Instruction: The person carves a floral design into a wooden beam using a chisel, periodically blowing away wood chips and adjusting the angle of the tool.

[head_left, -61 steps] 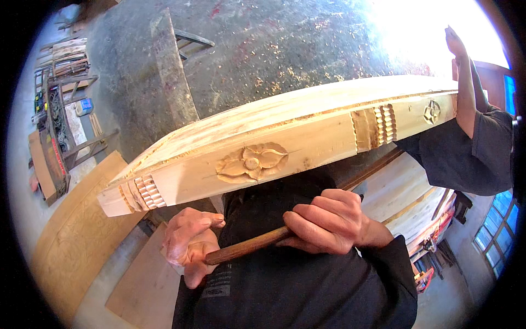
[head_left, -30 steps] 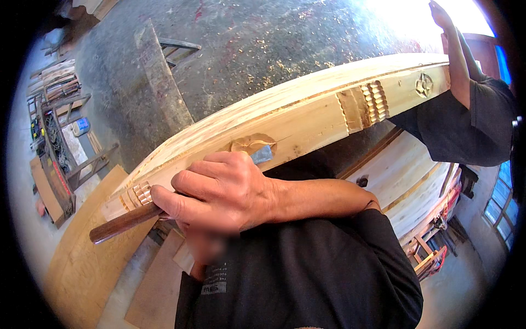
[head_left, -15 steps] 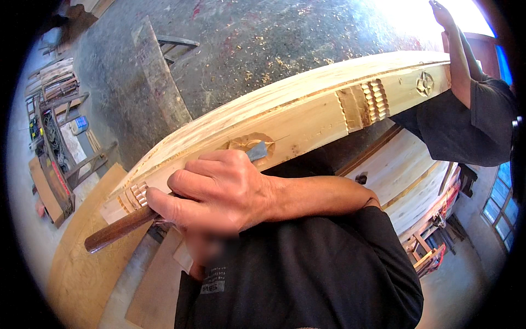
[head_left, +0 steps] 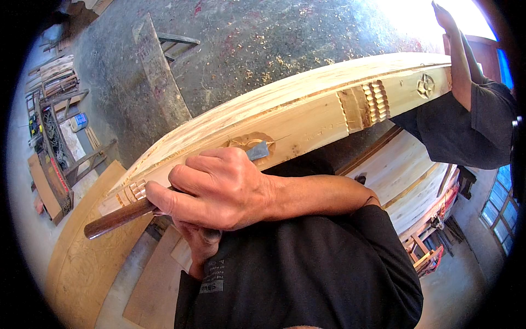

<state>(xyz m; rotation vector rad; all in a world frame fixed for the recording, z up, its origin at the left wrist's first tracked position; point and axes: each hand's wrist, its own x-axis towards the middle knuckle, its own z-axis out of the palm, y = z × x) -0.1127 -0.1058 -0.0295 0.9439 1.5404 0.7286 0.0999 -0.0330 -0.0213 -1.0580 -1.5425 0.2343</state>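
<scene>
My right hand [head_left: 219,189] is closed round a chisel. The chisel's brown wooden handle [head_left: 118,218] sticks out to the lower left. Beyond the knuckles its flat grey blade [head_left: 257,151] lies over a scalloped carved recess [head_left: 245,140] in a long pale wooden beam [head_left: 307,125]. Below the right hand, close against it, is my left hand [head_left: 200,244]. Its fingers are mostly hidden, and I cannot tell whether they grip the chisel too. Further along the beam are carved rows of ridges [head_left: 376,102] and a round star-like carving [head_left: 425,86].
Another person's arm [head_left: 460,68] and dark sleeve show beyond the beam's far right end. A plank on a low stand [head_left: 159,66] is on the shaving-strewn floor. Timber and tools [head_left: 52,137] lie at the left. A broad carved board [head_left: 82,257] sits at lower left.
The chisel's handle end has risen slightly and a little more of its blade shows. My left hand, blurred before, is now clearer under the right one.
</scene>
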